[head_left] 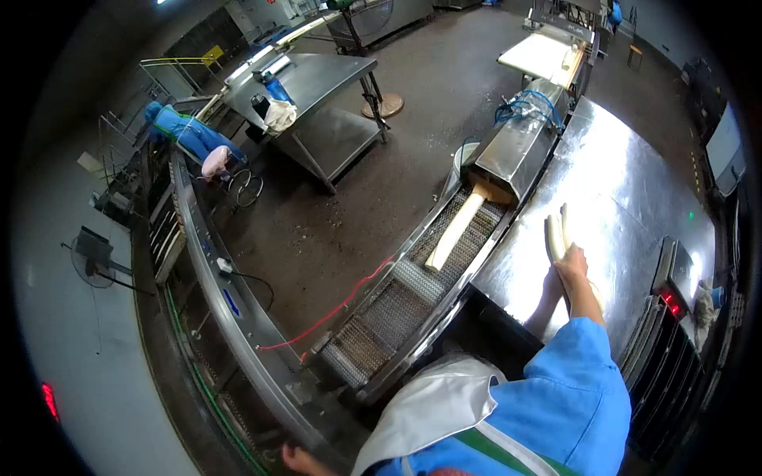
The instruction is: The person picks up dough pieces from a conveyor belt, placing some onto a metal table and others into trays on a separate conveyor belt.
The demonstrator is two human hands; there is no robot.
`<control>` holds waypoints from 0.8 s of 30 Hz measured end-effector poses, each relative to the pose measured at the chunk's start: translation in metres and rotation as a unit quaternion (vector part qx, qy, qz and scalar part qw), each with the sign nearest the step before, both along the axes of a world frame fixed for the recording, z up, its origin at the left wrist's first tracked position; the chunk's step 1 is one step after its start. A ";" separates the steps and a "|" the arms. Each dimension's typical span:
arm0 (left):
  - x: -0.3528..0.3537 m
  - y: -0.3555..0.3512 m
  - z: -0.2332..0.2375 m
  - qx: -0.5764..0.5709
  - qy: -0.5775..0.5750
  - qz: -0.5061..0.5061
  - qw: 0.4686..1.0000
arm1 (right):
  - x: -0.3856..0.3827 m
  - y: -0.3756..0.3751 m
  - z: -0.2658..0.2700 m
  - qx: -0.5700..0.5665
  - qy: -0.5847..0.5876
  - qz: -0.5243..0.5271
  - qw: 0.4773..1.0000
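Observation:
My right hand (571, 266) reaches over the steel table and is closed around long, pale dough strips (555, 232). Two ends stick out side by side beyond the fingers, and a little more pale dough shows behind the wrist. Left of the table, a wider, flat dough strip (456, 232) lies lengthwise on the mesh conveyor (373, 325), its far end at the mouth of a metal housing (516, 151). My left hand (298, 460) is low at the bottom edge, beside the curved metal rail; its fingers are small and partly cut off.
A digital scale (675, 278) with red digits stands at the steel table's (611, 182) right edge. A red cord (341, 305) runs from the curved rail (230, 293) to the conveyor. Further off are another steel table (325, 75) and a person in blue (190, 131).

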State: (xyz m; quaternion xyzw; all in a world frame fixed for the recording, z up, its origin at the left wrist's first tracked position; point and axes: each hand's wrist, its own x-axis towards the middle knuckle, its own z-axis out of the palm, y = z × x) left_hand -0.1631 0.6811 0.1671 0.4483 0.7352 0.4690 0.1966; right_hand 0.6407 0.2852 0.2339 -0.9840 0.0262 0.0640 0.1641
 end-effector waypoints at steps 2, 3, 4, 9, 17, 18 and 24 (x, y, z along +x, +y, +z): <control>-0.034 -0.001 -0.030 -0.009 0.018 -0.041 0.999 | -0.017 0.022 -0.001 0.023 -0.032 0.036 0.999; -0.040 0.000 -0.040 -0.006 -0.013 -0.040 0.999 | -0.026 0.027 -0.006 0.042 -0.045 0.057 0.996; -0.046 0.004 -0.043 -0.006 -0.042 -0.043 0.998 | -0.042 0.038 0.004 0.045 -0.062 0.074 0.994; -0.028 0.025 -0.067 0.009 -0.013 -0.131 0.991 | -0.094 0.054 0.010 -0.010 -0.123 0.298 0.947; 0.149 0.005 0.075 -0.055 0.047 -0.175 0.982 | -0.030 0.029 0.025 -0.136 -0.041 0.372 0.917; 0.159 0.011 0.076 -0.076 0.108 -0.157 0.979 | -0.012 0.026 0.031 -0.128 0.002 0.313 0.941; 0.176 0.018 0.081 -0.074 0.115 -0.297 0.945 | 0.055 -0.025 0.031 -0.148 0.035 0.010 0.988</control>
